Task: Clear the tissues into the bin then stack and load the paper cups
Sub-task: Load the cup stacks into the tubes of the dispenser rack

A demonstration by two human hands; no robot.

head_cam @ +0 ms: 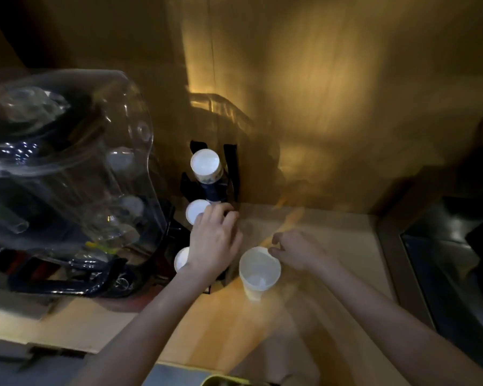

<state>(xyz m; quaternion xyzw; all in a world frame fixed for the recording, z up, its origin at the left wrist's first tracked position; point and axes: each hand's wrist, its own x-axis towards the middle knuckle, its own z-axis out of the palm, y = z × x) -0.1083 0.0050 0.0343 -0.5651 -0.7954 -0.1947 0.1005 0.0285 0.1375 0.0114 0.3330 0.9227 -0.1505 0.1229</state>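
Note:
A black cup rack (232, 168) stands against the wooden wall and holds three stacks of paper cups with their white bottoms facing me: a top stack (205, 162), a middle stack (196, 211) and a low stack (181, 259). My left hand (212, 240) lies over the rack, its fingers curled on the end of the middle stack. A white paper cup (258, 271) stands upright on the wooden counter (332, 238) just right of the rack. My right hand (296, 250) pinches its far rim between thumb and forefinger. No tissues are in view.
A large clear water bottle (67, 168) on a black stand (67, 285) fills the left side, close to the rack. A dark metal sink (457, 260) lies at the right edge of the counter. A yellowish rim (226, 381) shows at the bottom edge.

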